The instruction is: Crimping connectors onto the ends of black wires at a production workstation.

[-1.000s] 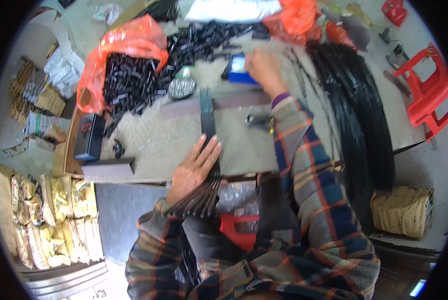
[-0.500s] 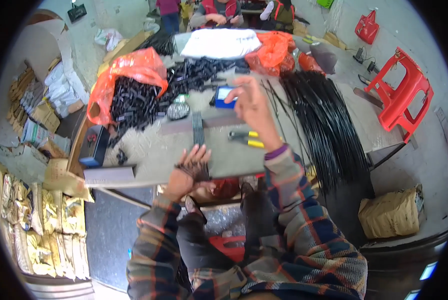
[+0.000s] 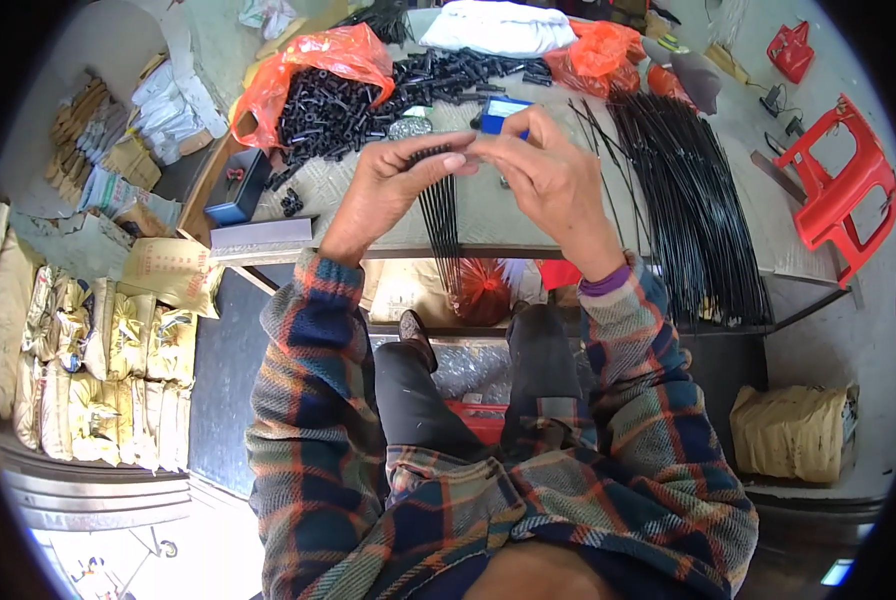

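Over the table's near edge, my left hand (image 3: 383, 190) pinches the upper ends of a row of thin black rods (image 3: 440, 225), lined up side by side. Their lower lengths hang down past the edge. Close against its fingertips, my right hand (image 3: 553, 185) has thumb and forefinger pressed together; whatever lies between them is too small or hidden to name. Just beyond the hands are a small blue box (image 3: 506, 108) and a round silvery dish (image 3: 410, 128). To the right lies a large bundle of long black rods (image 3: 683, 200).
A heap of small black parts (image 3: 333, 115) spills from an orange plastic bag (image 3: 343, 55). A white sack (image 3: 498, 27) lies at the back. An open dark box (image 3: 238, 190) sits at the left edge, and a red plastic stool (image 3: 848, 190) stands on the right.
My left hand has lifted the rods' ends from the tabletop. My right hand has come down to meet it, fingers now pinched. The view has tilted downward.
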Action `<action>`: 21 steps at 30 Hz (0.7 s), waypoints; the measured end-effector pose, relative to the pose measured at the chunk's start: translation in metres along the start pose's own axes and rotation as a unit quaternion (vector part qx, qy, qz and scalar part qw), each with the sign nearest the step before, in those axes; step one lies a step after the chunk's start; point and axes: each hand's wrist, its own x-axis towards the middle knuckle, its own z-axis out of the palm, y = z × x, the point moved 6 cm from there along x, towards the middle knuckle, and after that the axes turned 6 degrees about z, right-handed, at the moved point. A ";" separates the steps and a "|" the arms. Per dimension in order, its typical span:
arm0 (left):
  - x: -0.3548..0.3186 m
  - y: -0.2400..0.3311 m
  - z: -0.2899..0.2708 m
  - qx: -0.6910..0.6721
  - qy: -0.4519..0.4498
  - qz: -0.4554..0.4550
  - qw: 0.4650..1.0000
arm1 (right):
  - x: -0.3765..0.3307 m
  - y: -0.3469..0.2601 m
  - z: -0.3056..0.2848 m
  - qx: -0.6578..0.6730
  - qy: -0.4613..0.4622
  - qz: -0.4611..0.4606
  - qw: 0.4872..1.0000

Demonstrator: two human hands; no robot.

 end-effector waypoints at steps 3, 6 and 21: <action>0.000 -0.002 0.000 0.002 0.001 -0.014 1.000 | -0.004 0.010 0.009 0.128 0.004 0.051 0.990; 0.000 -0.002 0.003 -0.001 -0.004 -0.002 1.000 | -0.010 0.017 0.012 0.212 0.010 0.066 0.975; -0.004 -0.002 -0.002 0.062 -0.037 0.025 0.997 | 0.005 -0.015 -0.002 -0.028 0.024 -0.140 0.990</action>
